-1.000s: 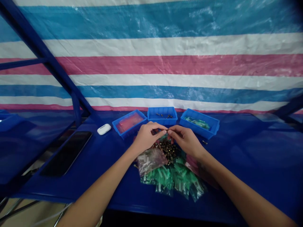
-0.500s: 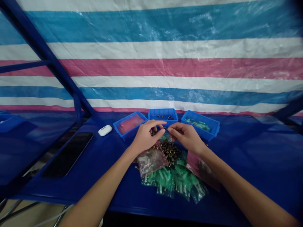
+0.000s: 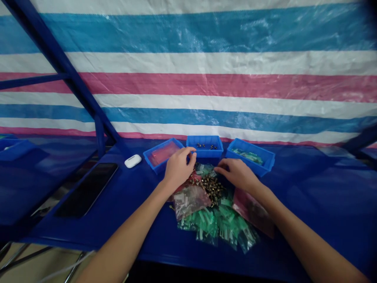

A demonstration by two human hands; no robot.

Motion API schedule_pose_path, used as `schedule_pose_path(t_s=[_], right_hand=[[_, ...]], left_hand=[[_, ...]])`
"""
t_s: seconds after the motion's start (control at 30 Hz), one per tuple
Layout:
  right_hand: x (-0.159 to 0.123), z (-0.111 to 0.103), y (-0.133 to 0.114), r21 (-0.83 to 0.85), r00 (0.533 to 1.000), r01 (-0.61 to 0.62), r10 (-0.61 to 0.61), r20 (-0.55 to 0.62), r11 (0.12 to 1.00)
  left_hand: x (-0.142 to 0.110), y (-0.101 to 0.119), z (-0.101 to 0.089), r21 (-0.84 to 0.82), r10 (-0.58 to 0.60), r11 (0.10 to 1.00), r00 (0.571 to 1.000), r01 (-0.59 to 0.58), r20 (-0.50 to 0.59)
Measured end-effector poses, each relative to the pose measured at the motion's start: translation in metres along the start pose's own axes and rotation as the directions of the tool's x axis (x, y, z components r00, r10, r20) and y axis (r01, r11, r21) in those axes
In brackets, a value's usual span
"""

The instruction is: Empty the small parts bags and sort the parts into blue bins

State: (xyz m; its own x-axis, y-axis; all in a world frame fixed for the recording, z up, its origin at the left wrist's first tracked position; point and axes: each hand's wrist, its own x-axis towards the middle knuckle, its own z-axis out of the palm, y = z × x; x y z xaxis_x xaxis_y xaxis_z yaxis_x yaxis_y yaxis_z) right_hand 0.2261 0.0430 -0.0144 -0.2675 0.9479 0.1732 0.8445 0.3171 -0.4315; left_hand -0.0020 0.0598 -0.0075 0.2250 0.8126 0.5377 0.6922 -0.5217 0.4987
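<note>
brass screws [image 3: 210,188] lie between the curled left hand [image 3: 179,168], grip together, and the flat right hand [image 3: 238,173], grip apart.

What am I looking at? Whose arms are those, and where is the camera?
A person wears the camera on their head, looking down, so those are their own arms. There is no machine. The left hand curls beside a heap of small brass screws, and the right hand lies open near it. I can't see anything held. Green plastic bags lie in front. The middle of three blue bins holds more screws. A phone and a white earbud case sit to the left.
</note>
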Motion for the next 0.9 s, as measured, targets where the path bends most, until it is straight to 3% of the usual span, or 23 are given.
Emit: schedule_pose_path(t_s=[0.2,0.43,0.6,0.7,0.9], right_hand=[[-0.001,0.010,-0.001,0.189,0.997,-0.070,0.066,0.025,0.979],[-0.004,-0.014,-0.001,0.408,0.976,0.001,0.089,-0.201,0.913],[-0.007,-0.011,-0.015,0.661,0.991,0.082,0.009,-0.132,0.746],[-0.010,-0.001,-0.024,0.717,0.996,0.084,-0.034,-0.084,0.692],[-0.014,0.004,-0.032,0.667,0.997,0.072,-0.063,-0.037,0.742]], left_hand=[[-0.002,-0.001,0.006,0.010,0.013,1.000,0.998,-0.013,0.055],[-0.001,0.007,0.003,-0.157,0.017,0.988,0.994,-0.001,0.104],[-0.003,0.016,0.004,-0.358,-0.091,0.917,0.965,0.178,0.246],[-0.004,0.017,0.006,-0.471,-0.072,0.850,0.939,0.234,0.336],[-0.004,0.018,0.005,-0.610,-0.085,0.728,0.923,0.314,0.374]])
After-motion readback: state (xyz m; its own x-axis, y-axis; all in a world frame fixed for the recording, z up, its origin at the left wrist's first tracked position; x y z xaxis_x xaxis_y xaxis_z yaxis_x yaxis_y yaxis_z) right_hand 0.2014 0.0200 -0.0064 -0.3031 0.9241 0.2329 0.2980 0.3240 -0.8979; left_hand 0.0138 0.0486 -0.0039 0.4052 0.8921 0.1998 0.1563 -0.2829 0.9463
